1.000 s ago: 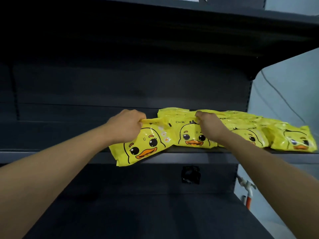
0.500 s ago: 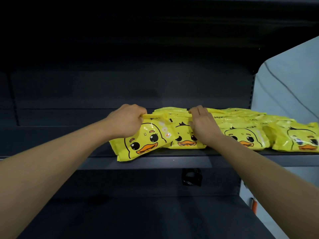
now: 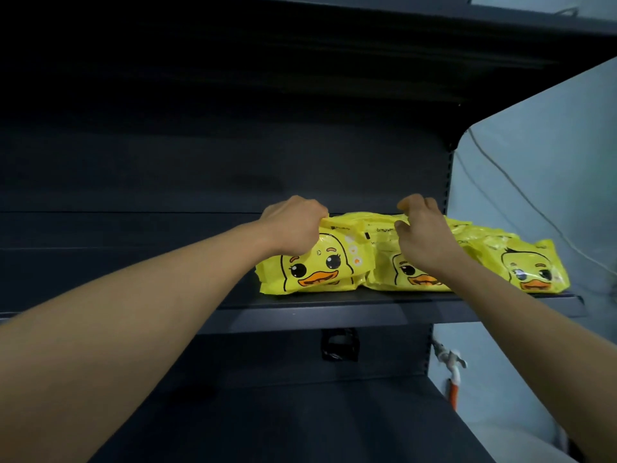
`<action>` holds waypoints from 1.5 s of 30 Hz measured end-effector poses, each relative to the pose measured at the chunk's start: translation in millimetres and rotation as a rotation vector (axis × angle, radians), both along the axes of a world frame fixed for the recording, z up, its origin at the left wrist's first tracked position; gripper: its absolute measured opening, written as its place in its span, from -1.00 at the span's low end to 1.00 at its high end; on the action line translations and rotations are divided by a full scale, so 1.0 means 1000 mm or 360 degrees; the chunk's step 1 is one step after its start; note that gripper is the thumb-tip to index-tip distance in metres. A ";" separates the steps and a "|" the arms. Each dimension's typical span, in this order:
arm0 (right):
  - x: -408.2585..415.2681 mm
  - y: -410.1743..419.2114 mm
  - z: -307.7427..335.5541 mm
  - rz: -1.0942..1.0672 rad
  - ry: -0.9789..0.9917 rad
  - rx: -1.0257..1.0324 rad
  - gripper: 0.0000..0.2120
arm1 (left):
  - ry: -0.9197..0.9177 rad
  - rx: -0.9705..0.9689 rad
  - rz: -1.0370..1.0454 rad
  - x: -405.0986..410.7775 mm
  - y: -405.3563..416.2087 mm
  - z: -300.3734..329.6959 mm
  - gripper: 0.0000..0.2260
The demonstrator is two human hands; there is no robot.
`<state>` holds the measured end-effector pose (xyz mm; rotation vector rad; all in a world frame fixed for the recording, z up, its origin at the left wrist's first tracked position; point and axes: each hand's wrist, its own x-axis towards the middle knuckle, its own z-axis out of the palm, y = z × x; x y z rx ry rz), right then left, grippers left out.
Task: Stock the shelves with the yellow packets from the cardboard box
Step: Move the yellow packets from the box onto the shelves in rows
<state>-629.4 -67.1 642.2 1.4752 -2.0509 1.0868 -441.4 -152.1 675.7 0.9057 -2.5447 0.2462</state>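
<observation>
1. Packets: three duck faces showing in a row on the dark shelf (image 3: 334,307), more piled behind, count unclear.
2. Left hand (image 3: 292,225) is pinching the leftmost packet (image 3: 317,269) by its top edge.
3. Right hand (image 3: 422,228), fingers curled, is gripping the middle packet (image 3: 384,252) at its top.
4. Right packet (image 3: 531,265) is lying untouched.

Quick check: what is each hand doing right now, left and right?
Left hand: closed, gripping the top edge of the leftmost yellow packet.
Right hand: fingers curled over the top of the next packet, seemingly pinching it.
</observation>
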 end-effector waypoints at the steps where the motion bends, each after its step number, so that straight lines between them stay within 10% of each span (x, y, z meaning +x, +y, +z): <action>1: 0.000 0.001 0.000 0.0000 -0.0003 0.0011 -0.67 | 0.0005 -0.0007 -0.0003 0.000 -0.001 0.002 -0.70; 23: 0.116 -0.041 0.031 -0.0012 0.0188 0.0350 -0.58 | -0.0046 -0.0161 0.0164 0.143 -0.080 0.027 -0.77; 45: 0.025 -0.237 0.079 0.0180 0.0594 0.0695 -0.56 | -0.0245 -0.0172 0.0404 0.045 -0.298 0.003 -0.79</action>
